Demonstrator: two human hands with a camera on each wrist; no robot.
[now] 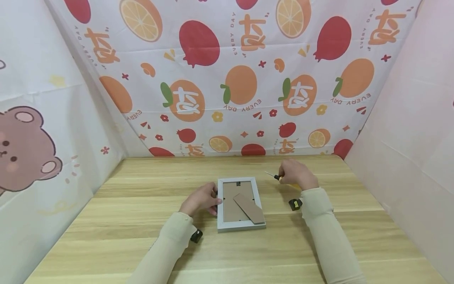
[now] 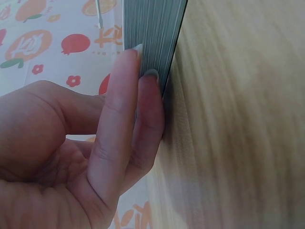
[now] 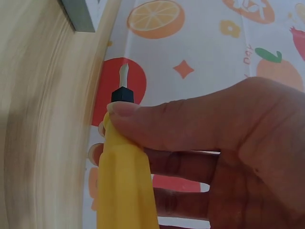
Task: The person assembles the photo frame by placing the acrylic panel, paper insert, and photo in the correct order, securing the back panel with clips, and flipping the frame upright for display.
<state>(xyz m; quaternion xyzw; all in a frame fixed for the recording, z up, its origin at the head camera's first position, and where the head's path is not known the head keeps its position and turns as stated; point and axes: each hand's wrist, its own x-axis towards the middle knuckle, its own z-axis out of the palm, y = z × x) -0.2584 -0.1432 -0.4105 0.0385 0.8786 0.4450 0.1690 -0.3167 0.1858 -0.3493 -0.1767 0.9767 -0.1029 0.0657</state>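
Note:
A picture frame (image 1: 220, 213) with a silver-grey border lies face down on the table, its brown backing and slanted stand leg facing up. At its left side my left hand (image 1: 203, 199) holds the edge, one fingertip over the rim. The left wrist view shows two fingertips against the frame's ridged side (image 2: 155, 33); the thumb's tip is hidden there. To the right of the frame, apart from it, my right hand (image 1: 296, 173) grips a screwdriver (image 3: 125, 186) by its yellow handle. Its short metal blade points left toward the frame in the head view.
A wood-grain table (image 1: 142, 252) lies beneath both hands. Fruit-printed cloth (image 1: 230, 118) rises behind its far edge, with pale cloth on both sides. Small black devices sit by the left wrist (image 1: 196, 236) and the right wrist (image 1: 295, 204).

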